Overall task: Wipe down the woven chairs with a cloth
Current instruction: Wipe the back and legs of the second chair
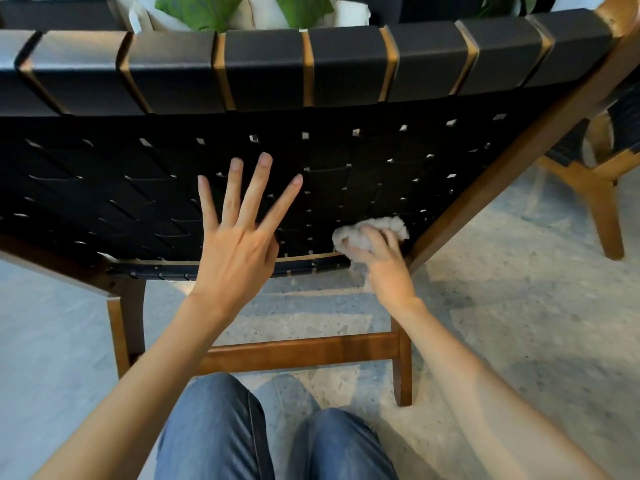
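Note:
A chair with a black woven-strap back (363, 174) and a brown wooden frame fills the upper half of the head view, seen from behind. My right hand (382, 263) grips a crumpled white fluffy cloth (372, 230) and presses it against the lower right corner of the woven back, next to the wooden side rail (491, 181). My left hand (239, 233) is held in front of the middle of the woven back with its fingers spread straight. Whether it touches the straps I cannot tell.
A second woven chair with wooden legs (602, 188) stands at the right. Green cushions (201, 10) lie on a pale sofa beyond the chair top. My knees in blue jeans (270, 434) are at the bottom, over a speckled grey floor (519, 306).

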